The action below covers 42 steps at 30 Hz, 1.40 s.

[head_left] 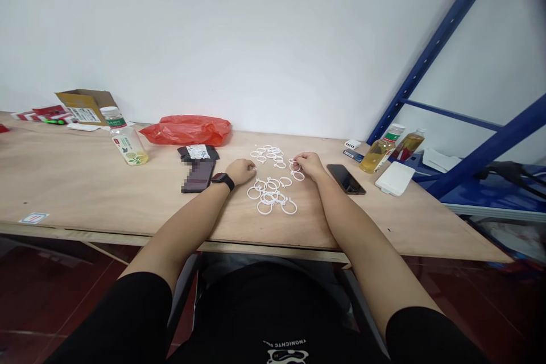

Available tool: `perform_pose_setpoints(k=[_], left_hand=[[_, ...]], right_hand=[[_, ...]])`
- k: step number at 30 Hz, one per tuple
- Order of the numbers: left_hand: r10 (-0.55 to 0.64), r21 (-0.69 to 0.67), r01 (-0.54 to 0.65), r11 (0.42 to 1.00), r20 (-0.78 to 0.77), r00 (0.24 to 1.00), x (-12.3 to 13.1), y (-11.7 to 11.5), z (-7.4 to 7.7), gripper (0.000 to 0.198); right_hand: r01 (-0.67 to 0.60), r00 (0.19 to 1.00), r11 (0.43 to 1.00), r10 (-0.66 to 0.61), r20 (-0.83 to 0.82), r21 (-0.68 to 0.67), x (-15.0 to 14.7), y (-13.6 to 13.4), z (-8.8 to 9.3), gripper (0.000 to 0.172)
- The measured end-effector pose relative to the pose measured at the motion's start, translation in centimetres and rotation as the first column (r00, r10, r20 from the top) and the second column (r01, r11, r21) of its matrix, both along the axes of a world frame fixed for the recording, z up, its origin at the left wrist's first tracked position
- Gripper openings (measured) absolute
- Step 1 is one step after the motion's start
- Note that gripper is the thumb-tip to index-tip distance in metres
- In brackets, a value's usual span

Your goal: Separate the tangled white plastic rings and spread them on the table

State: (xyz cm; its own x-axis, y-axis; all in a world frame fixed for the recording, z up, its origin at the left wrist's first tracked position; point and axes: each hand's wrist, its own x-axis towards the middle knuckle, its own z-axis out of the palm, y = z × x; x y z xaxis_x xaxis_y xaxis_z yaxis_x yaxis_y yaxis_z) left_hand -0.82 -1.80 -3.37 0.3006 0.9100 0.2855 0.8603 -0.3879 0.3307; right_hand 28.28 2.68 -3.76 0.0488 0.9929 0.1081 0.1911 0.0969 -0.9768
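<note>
Several white plastic rings with small tabs lie on the wooden table in two loose groups: a far pile point(268, 153) and a near pile point(273, 198). My right hand point(310, 165) is closed in a pinch on a white ring point(294, 166), to the right of the piles. Another white ring point(298, 176) lies just below its fingertips; whether the two are linked is unclear. My left hand point(241, 172), with a black watch point(224, 181) on the wrist, rests left of the rings. Its fingers are curled together, and a tiny white bit shows at their tips.
Left of my hands lie a dark phone-like item point(198, 176), a red plastic bag point(187, 130), a bottle point(125, 139) and an open carton point(85, 107). To the right are a phone point(346, 179), a white box point(395, 178), a drink bottle point(379, 151) and a blue metal rack point(443, 28).
</note>
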Motion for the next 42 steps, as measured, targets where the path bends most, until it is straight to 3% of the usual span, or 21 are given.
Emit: perform_pose_setpoints(k=[6,14,18,23,28,31,36,38,42], left_hand=[[-0.01,0.001,0.01,1.0,0.031,0.999,0.2,-0.3,0.3,0.032],[0.001,-0.009,-0.001,1.0,0.055,0.998,0.5,-0.7,0.7,0.029],[-0.012,0.004,0.012,1.0,0.066,0.998,0.6,-0.6,0.6,0.028],[-0.07,-0.002,0.071,0.997,0.112,0.991,0.7,-0.8,0.7,0.026],[-0.102,0.051,0.095,0.994,0.154,0.983,1.2,-1.5,1.3,0.034],[-0.108,0.043,0.101,0.994,0.18,0.978,1.4,-1.8,1.6,0.038],[-0.173,-0.04,0.192,0.981,0.276,0.945,1.5,-1.8,1.2,0.04],[-0.169,-0.008,0.179,0.984,0.291,0.942,1.5,-1.7,1.0,0.038],[-0.205,0.167,0.157,0.973,0.328,0.922,1.5,-1.6,1.0,0.041]], right_hand=[[-0.031,0.99,0.998,0.024,0.141,0.051,-0.1,-0.2,0.3,0.014],[-0.163,0.941,0.987,0.156,0.301,-0.003,-1.0,-1.3,0.5,0.022],[-0.221,0.852,0.971,0.148,0.502,0.089,-1.1,-1.3,0.5,0.023],[-0.122,0.758,0.956,-0.085,0.647,0.268,0.0,-0.4,0.0,0.03],[-0.259,0.626,0.958,0.067,0.777,0.126,0.5,0.0,-0.1,0.029],[-0.299,0.652,0.951,0.144,0.745,0.078,-0.2,-0.5,0.1,0.028],[-0.302,0.72,0.953,0.209,0.662,0.029,-1.5,-1.5,0.5,0.045],[-0.297,0.784,0.953,0.203,0.587,0.067,-2.0,-1.7,0.7,0.045],[-0.29,0.923,0.948,0.24,0.301,0.133,-3.9,-2.4,1.2,0.026]])
